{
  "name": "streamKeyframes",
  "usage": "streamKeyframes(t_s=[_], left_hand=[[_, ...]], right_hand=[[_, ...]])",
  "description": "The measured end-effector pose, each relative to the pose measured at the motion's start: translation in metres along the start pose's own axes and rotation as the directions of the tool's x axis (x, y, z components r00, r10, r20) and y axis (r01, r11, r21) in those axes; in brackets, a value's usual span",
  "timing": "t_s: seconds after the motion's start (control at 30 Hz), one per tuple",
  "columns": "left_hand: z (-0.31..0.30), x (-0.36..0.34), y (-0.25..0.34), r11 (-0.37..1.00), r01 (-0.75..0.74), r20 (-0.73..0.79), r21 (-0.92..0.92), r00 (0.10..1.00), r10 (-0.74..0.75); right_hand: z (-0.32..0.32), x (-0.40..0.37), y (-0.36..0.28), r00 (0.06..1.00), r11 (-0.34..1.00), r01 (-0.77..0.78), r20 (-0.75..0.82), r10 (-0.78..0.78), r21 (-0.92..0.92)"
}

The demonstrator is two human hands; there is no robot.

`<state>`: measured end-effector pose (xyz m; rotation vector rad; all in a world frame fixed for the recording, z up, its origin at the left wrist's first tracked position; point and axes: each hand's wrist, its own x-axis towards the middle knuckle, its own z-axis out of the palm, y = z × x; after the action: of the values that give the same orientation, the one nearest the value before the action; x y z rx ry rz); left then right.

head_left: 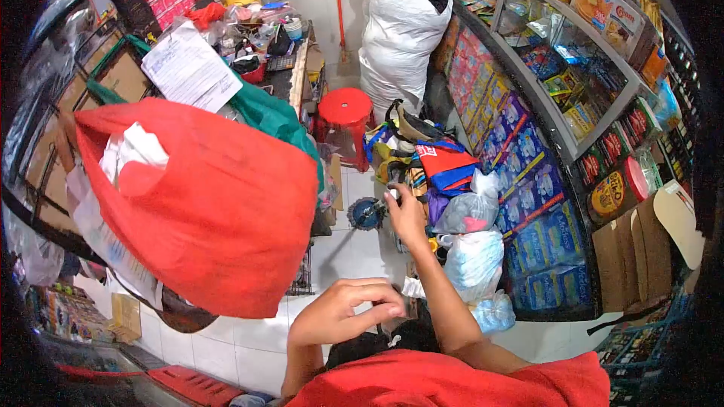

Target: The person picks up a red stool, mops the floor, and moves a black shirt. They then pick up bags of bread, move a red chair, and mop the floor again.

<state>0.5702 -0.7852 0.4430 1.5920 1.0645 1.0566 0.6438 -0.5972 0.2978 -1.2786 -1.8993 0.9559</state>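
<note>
My right hand (408,216) reaches forward over the floor, its fingers pinched around a small whitish thing at the fingertips; I cannot tell what it is. Just left of those fingertips is a round, dark wheel-like thing (366,213) with a blue centre and a toothed rim. My left hand (348,310) hangs close in front of my body, fingers loosely curled and thumb apart, with nothing visible in it. A large red cloth bag (249,203) with white cloth at its mouth fills the left side. Right of my right hand lie red-and-blue fabric (446,166) and a knotted plastic bag (467,212).
Beyond stand a red plastic stool (345,117) and a tall white sack (400,38). A glass display case (562,60) and stacked blue packs (543,234) line the right. A printed paper (190,68) rests behind the red bag, beside a black metal frame (45,215).
</note>
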Motion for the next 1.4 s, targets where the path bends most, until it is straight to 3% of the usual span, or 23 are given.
streamKeyframes(t_s=[0.07,0.13,0.2,0.27,0.33,0.37,0.4,0.47,0.5,0.53,0.6,0.63,0.67,0.73,0.87,0.93,1.07,1.13,1.2,1.27,1.33,1.4], left_hand=[[0.000,-0.024,-0.006,0.995,0.084,-0.067,-0.060,0.994,-0.088],[0.006,-0.049,-0.021,0.985,0.129,-0.071,-0.111,0.988,-0.137],[0.016,-0.066,-0.032,0.906,0.296,-0.061,-0.303,0.943,-0.328],[0.027,-0.071,-0.040,0.880,0.353,0.000,-0.318,0.928,-0.373],[0.035,-0.072,-0.045,0.963,0.268,0.256,-0.020,0.933,-0.254],[0.037,-0.072,-0.054,0.974,0.225,0.423,0.029,0.880,-0.216],[0.040,-0.074,-0.067,0.972,0.232,0.429,0.028,0.876,-0.221],[0.052,-0.081,-0.092,0.953,0.199,0.589,0.229,0.751,-0.298],[0.055,-0.086,-0.095,0.927,0.265,0.624,0.264,0.687,-0.374],[0.061,-0.092,-0.103,0.929,0.259,0.631,0.265,0.682,-0.370],[0.074,-0.103,-0.116,0.966,0.257,0.609,-0.006,0.767,-0.201],[0.078,-0.107,-0.117,0.956,0.283,0.566,-0.072,0.801,-0.195],[0.082,-0.109,-0.118,0.957,0.280,0.567,-0.068,0.800,-0.194],[0.088,-0.112,-0.118,0.951,0.310,0.342,0.015,0.892,-0.297],[0.094,-0.114,-0.116,0.920,0.391,0.051,-0.024,0.920,-0.389],[0.089,-0.109,-0.119,0.934,0.356,-0.013,0.003,0.934,-0.356],[0.068,-0.091,-0.125,0.956,0.250,-0.186,0.156,0.958,-0.220],[0.075,-0.096,-0.153,0.954,0.192,-0.181,0.232,0.972,-0.151],[0.091,-0.108,-0.189,0.934,0.075,-0.037,0.350,0.997,-0.066],[0.099,-0.108,-0.189,0.965,0.066,0.095,0.252,0.991,-0.093],[0.083,-0.083,-0.182,0.984,0.162,0.402,0.077,0.898,-0.179],[0.059,-0.054,-0.186,0.907,0.386,0.355,0.170,0.835,-0.421]], right_hand=[[0.009,-0.007,0.010,0.999,0.998,0.037,-0.011,-0.037,-0.057],[0.008,-0.020,0.008,0.999,0.995,-0.016,0.044,0.020,-0.102],[0.004,-0.031,0.012,0.997,0.996,-0.045,0.060,0.050,-0.077],[0.003,-0.041,0.025,0.999,0.996,0.037,-0.036,-0.040,-0.080],[-0.007,-0.049,0.026,0.999,0.989,0.007,-0.050,-0.015,-0.148],[-0.011,-0.052,0.036,0.998,0.990,0.039,-0.049,-0.046,-0.132],[-0.014,-0.056,0.043,0.996,0.991,0.070,-0.049,-0.076,-0.117],[-0.025,-0.065,0.050,0.996,0.986,0.083,-0.011,-0.086,-0.145],[-0.030,-0.068,0.052,0.995,0.980,0.104,0.023,-0.102,-0.168],[-0.035,-0.071,0.052,0.991,0.973,0.127,0.058,-0.118,-0.192],[-0.043,-0.079,0.051,0.992,0.964,0.112,0.084,-0.094,-0.239],[-0.046,-0.080,0.052,0.988,0.958,0.127,0.115,-0.100,-0.257],[-0.049,-0.081,0.053,0.983,0.951,0.144,0.150,-0.106,-0.273],[-0.054,-0.080,0.049,0.980,0.947,0.151,0.165,-0.107,-0.284],[-0.057,-0.068,0.037,0.980,0.963,0.098,0.195,-0.049,-0.251],[-0.052,-0.057,0.038,0.976,0.936,0.197,0.151,-0.158,-0.292],[-0.038,-0.038,0.040,0.965,0.933,0.247,0.155,-0.211,-0.262],[-0.034,-0.034,0.034,0.969,0.950,0.214,0.171,-0.177,-0.229],[-0.027,-0.027,0.036,0.969,0.949,0.223,0.159,-0.190,-0.221],[-0.023,-0.021,0.034,0.966,0.955,0.244,0.133,-0.223,-0.169],[-0.026,-0.010,0.037,0.972,0.957,0.220,0.132,-0.197,-0.189],[-0.028,0.001,0.043,0.970,0.958,0.222,0.141,-0.198,-0.183]])
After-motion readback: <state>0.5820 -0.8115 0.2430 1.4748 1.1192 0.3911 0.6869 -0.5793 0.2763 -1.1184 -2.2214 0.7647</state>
